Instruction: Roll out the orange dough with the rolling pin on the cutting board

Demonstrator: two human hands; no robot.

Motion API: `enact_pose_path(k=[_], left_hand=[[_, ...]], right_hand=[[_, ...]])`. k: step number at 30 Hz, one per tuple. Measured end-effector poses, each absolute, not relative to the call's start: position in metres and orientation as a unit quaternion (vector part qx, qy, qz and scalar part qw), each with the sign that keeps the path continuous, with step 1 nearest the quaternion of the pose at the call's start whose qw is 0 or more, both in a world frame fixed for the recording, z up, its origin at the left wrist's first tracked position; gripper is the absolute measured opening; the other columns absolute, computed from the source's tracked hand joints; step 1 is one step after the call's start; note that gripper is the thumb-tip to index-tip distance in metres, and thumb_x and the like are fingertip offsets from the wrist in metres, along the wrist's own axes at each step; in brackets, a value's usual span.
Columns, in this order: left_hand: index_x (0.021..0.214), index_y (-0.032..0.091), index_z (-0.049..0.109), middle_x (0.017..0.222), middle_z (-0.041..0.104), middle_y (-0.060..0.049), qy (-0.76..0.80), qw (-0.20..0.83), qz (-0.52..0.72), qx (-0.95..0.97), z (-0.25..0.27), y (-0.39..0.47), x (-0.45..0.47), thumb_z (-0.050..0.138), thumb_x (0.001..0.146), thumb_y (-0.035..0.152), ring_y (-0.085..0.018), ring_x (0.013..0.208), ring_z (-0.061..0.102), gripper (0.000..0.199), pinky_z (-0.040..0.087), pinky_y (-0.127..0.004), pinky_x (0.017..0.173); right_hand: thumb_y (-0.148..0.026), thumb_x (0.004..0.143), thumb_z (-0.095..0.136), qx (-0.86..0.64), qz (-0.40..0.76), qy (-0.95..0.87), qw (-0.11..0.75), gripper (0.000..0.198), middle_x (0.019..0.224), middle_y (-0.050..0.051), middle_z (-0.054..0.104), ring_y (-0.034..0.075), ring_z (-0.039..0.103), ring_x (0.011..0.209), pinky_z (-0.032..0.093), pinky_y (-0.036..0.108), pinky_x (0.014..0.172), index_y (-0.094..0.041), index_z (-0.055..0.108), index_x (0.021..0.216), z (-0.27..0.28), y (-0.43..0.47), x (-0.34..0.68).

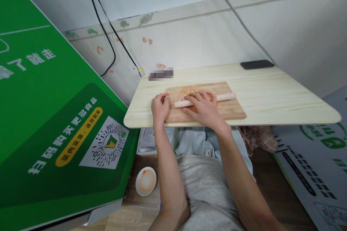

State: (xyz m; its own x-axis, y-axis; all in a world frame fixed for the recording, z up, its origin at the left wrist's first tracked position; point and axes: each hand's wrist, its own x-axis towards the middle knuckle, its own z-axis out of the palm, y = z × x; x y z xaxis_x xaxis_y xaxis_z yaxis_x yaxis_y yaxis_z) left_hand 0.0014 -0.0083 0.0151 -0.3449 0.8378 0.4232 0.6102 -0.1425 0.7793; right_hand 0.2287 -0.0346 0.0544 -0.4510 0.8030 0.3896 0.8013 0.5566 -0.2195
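A wooden cutting board (pixel 233 112) lies on the table near its front edge. Across it rests a pale wooden rolling pin (pixel 227 97), slightly tilted up to the right. My right hand (pixel 203 106) lies over the pin's middle with its fingers spread, palm down. A bit of orange dough-like stuff (pixel 217 104) shows under that hand; the rest is covered. Orange smears and pale crumbs (pixel 187 93) mark the board behind the pin. At the board's left edge my left hand (pixel 160 107) is closed, fingers curled; whatever lies inside them is hidden.
A black phone (pixel 257 64) lies at the table's (pixel 287 97) back right, and a blurred-out item (pixel 161 74) at its back left. Below left, a stained white bowl (pixel 146 181) stands low down. A green printed panel (pixel 67 115) borders the left; cables (pixel 114 32) hang along the wall.
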Motion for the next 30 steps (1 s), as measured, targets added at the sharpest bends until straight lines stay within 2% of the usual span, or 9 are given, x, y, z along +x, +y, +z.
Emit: enact_pose_path(k=[5,12,21,30], left_hand=[[0.107,0.023,0.082,0.116,0.085,-0.01,0.647,0.114,0.505,0.56,0.0139,-0.0076,0.0005,0.059,0.1,0.024,-0.027,0.109,0.077,0.023,0.06,-0.043,0.107],[0.107,0.022,0.082,0.117,0.084,-0.011,0.647,0.114,0.506,0.56,0.0142,-0.0082,0.0008,0.06,0.1,0.025,-0.028,0.111,0.076,0.023,0.059,-0.044,0.109],[0.108,0.023,0.082,0.117,0.085,-0.01,0.646,0.109,0.501,0.566,0.0125,-0.0075,-0.0002,0.058,0.101,0.026,-0.027,0.109,0.077,0.025,0.06,-0.043,0.107],[0.107,0.022,0.082,0.117,0.085,-0.011,0.642,0.112,0.505,0.566,0.0136,-0.0086,0.0,0.059,0.101,0.025,-0.028,0.11,0.077,0.024,0.059,-0.044,0.108]], right_hand=[[-0.053,0.114,0.055,-0.452,0.015,-0.863,0.226,0.048,0.155,0.012,0.073,0.036,0.058,0.145,0.024,0.059,0.128,-0.029,0.068,0.154,0.0581,-0.0397,0.2342],[-0.049,0.112,0.06,-0.475,0.001,-0.847,0.241,0.044,0.161,0.012,0.069,0.037,0.053,0.151,0.024,0.059,0.129,-0.027,0.072,0.148,0.0518,-0.0326,0.2259],[-0.052,0.114,0.055,-0.456,0.008,-0.859,0.233,0.047,0.155,0.012,0.073,0.035,0.057,0.146,0.022,0.059,0.129,-0.028,0.069,0.153,0.0534,-0.0373,0.2325],[-0.048,0.112,0.059,-0.467,0.004,-0.848,0.248,0.041,0.159,0.012,0.071,0.035,0.053,0.15,0.023,0.059,0.129,-0.028,0.072,0.146,0.0512,-0.0329,0.2265]])
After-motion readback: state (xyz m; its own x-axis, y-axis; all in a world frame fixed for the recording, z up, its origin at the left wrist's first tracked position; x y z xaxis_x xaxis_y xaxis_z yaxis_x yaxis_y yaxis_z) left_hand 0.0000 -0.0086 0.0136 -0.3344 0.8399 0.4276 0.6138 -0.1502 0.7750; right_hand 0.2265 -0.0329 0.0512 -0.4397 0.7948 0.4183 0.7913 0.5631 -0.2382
